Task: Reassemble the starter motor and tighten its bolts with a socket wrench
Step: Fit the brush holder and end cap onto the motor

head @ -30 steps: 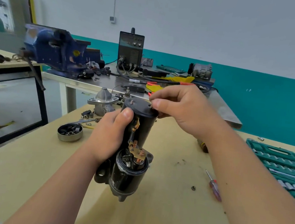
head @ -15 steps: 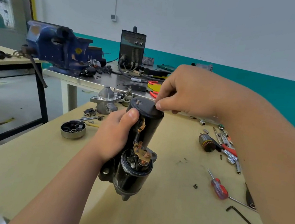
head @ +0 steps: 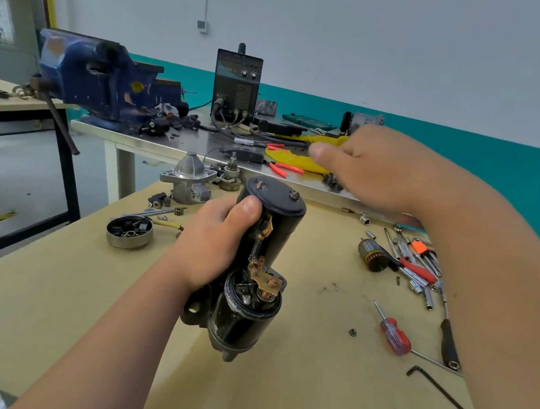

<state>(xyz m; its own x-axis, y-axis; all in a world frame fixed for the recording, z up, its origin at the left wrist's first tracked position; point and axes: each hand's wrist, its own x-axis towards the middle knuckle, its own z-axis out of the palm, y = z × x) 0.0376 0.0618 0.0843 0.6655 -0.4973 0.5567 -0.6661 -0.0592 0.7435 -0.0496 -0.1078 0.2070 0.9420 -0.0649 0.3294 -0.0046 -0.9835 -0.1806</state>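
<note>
My left hand (head: 214, 241) grips the black starter motor (head: 254, 270) upright above the wooden table (head: 291, 391), thumb near its end cap. Two bolt heads show on the cap. The solenoid with copper terminals sits at the lower front of the motor. My right hand (head: 367, 165) hovers blurred above and to the right of the motor, apart from it, fingers loosely bent with nothing visible in them. An armature (head: 373, 256) and loose sockets and wrench extensions (head: 422, 272) lie at the right of the table.
A red screwdriver (head: 393, 334), a black hex key (head: 442, 395) and a small nut (head: 352, 331) lie at the right. A silver nose housing (head: 191, 178) and a round brush cover (head: 129, 232) sit at the left. Behind stands a metal bench with a blue vise (head: 101, 81) and a welder (head: 236, 86).
My right hand has lifted off the motor's end cap and moved up and to the right. The left hand still holds the motor.
</note>
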